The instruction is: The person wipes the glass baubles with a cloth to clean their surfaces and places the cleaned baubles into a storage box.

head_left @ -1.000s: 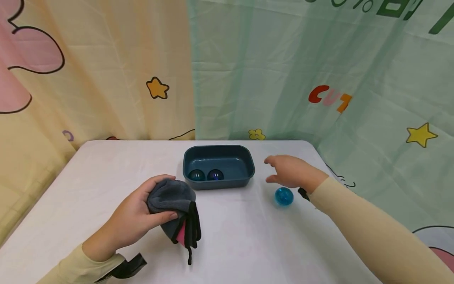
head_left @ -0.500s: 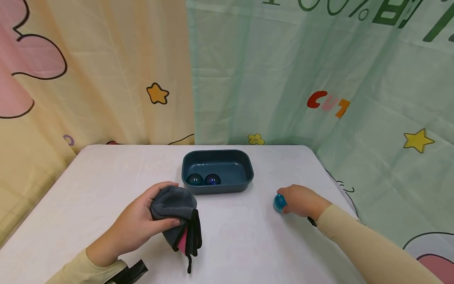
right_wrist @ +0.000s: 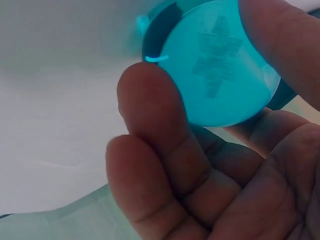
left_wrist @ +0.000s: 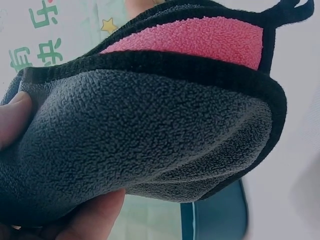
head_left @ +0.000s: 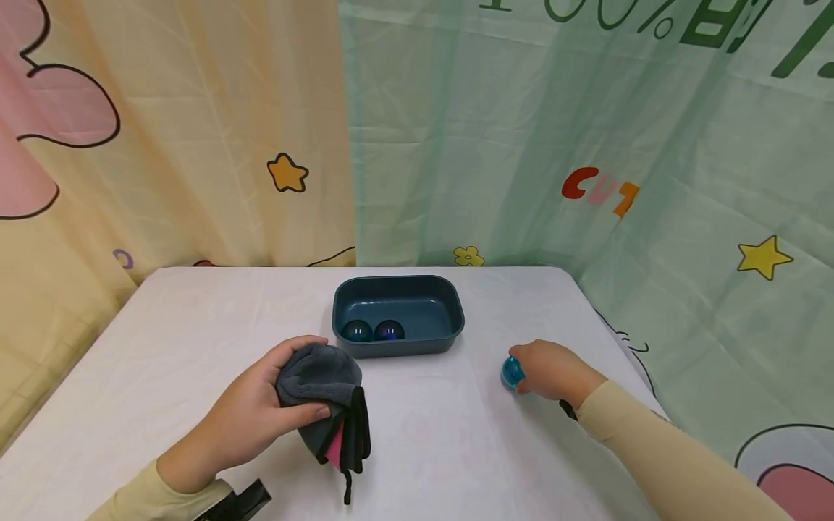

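In the head view my left hand (head_left: 237,420) grips a folded grey towel (head_left: 318,378) with black edging, a hanging loop and a pink inner face. Up close in the left wrist view, the towel's plush grey side (left_wrist: 130,120) fills much of the frame. On the right, my right hand (head_left: 554,370) holds a clear light-blue ball (head_left: 511,372) at the white tabletop, thumb and fingers around it. A star-like mark shows within the ball (right_wrist: 215,75) in the right wrist view.
A dark teal rectangular box (head_left: 417,347) stands on the white table (head_left: 423,434), beyond and between the hands. Inside it lie a dark green ball (head_left: 357,331) and a dark blue-purple ball (head_left: 389,331). Printed curtains (head_left: 423,145) hang behind the table.
My right hand has come back and down from beyond the light-blue ball and now grips it. The left hand still holds the towel, and the view has tilted slightly.
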### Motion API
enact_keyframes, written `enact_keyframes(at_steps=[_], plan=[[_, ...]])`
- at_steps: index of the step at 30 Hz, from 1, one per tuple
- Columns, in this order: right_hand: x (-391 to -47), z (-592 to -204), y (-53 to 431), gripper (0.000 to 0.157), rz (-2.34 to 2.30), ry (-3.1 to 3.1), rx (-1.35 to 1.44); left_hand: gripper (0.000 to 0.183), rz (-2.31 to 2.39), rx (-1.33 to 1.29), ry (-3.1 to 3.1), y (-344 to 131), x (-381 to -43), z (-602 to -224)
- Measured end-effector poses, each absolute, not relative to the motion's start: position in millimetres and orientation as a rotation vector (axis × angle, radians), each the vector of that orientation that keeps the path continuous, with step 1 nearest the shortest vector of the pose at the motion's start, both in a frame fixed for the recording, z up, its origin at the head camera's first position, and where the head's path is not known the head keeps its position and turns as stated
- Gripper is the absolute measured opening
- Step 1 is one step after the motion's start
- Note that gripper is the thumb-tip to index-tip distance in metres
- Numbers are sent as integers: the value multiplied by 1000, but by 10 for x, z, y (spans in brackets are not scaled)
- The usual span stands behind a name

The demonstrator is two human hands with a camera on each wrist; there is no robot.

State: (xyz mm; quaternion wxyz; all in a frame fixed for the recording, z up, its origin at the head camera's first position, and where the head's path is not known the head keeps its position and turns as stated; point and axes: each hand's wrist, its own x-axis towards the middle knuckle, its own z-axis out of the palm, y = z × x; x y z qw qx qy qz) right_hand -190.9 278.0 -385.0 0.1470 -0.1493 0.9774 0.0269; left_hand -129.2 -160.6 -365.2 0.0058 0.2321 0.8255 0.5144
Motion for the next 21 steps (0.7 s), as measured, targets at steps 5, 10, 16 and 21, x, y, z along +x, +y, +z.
enact_keyframes(at_steps=[5, 10, 16, 21], plan=[[-1916, -3856, 2833, 60, 19, 2807, -409, 75, 1645, 741, 2542, -1592, -1290, -3649], [-1834, -3809, 2783, 62, -58, 2827, -388, 75, 1645, 749, 2536, -1574, -1280, -3627], [-1506, -3540, 2149, 67, -350, 2888, -656, 74, 1650, 765, 2507, -1486, -1300, -3587], [-1209, -3411, 1613, 71, -530, 2856, -1019, 77, 1644, 764, 2432, -1356, -1338, -3554]])
